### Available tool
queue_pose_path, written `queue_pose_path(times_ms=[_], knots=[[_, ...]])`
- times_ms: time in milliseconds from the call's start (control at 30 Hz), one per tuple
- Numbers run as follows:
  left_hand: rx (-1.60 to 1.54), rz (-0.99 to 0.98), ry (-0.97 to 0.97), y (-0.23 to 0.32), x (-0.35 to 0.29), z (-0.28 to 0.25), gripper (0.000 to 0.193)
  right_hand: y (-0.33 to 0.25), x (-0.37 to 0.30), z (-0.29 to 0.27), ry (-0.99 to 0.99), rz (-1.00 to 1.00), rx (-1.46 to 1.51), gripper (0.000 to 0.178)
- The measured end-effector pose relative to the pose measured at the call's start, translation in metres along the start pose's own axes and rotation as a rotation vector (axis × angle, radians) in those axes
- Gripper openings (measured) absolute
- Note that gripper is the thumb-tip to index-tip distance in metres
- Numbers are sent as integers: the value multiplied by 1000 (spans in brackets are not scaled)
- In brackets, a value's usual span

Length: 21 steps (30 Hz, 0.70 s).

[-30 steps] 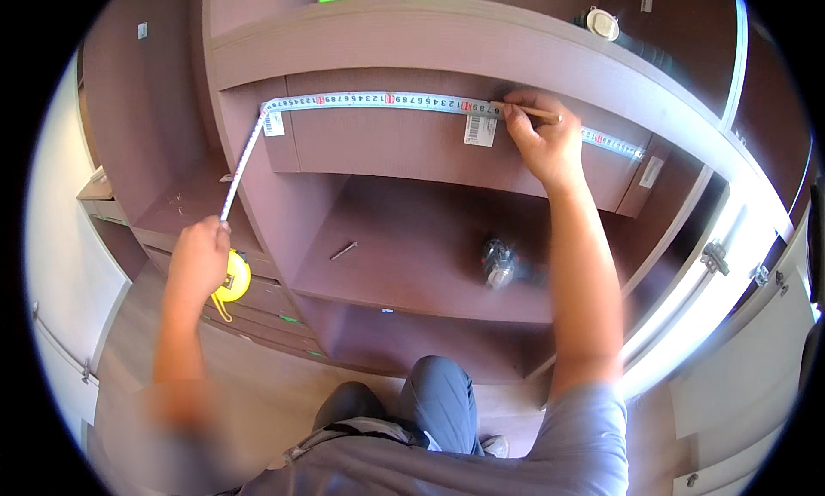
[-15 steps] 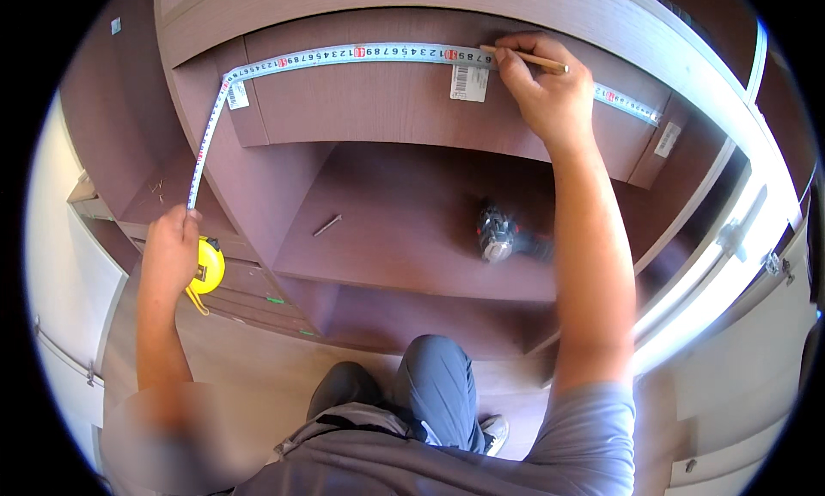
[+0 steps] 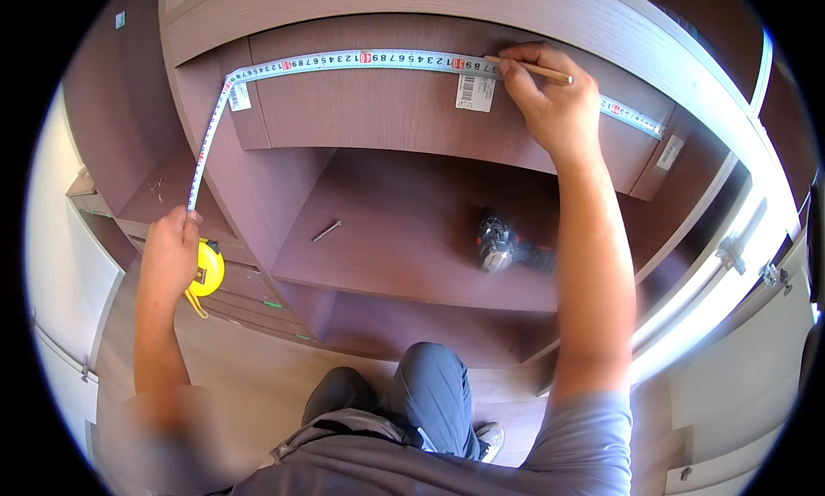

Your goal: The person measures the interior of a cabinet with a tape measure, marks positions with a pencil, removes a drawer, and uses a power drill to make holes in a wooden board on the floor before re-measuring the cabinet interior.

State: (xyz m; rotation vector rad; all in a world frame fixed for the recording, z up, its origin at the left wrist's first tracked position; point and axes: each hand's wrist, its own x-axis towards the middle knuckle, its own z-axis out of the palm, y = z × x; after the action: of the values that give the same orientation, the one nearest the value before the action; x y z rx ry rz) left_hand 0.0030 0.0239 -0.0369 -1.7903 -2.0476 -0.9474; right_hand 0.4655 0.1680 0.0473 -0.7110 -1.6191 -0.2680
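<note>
A tape measure with a yellow case (image 3: 209,268) is in my left hand (image 3: 172,251), closed round the pulled-out blade by the case. Its white blade (image 3: 344,60) rises to the cabinet's left corner, bends there and runs along the brown front panel (image 3: 361,109) to the right end. My right hand (image 3: 550,96) is closed on a thin wooden pencil (image 3: 540,69), its tip at the blade right of the middle. The fingers also lie against the blade and hide part of it. Below the blade, a white label (image 3: 474,93) sticks to the panel.
A cordless drill (image 3: 498,242) lies on the open shelf (image 3: 404,229) under the panel, partly behind my right forearm. A small metal rod (image 3: 326,230) rests further left on it. White doors with hinges (image 3: 730,247) stand at the right. Drawers (image 3: 241,290) are at the lower left.
The view has shifted slightly, so the cabinet sits a little lower in it. Both hands keep their holds, and the pencil tip stays at the blade.
</note>
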Motion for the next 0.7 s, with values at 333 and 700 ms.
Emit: queue_pose_path(times_ms=[333, 700], knots=[[19, -32, -22, 3, -1, 0, 30, -1, -1, 1, 23, -16, -5, 16], [31, -13, -9, 3, -3, 0, 29, -4, 2, -1, -8, 16, -21, 16]])
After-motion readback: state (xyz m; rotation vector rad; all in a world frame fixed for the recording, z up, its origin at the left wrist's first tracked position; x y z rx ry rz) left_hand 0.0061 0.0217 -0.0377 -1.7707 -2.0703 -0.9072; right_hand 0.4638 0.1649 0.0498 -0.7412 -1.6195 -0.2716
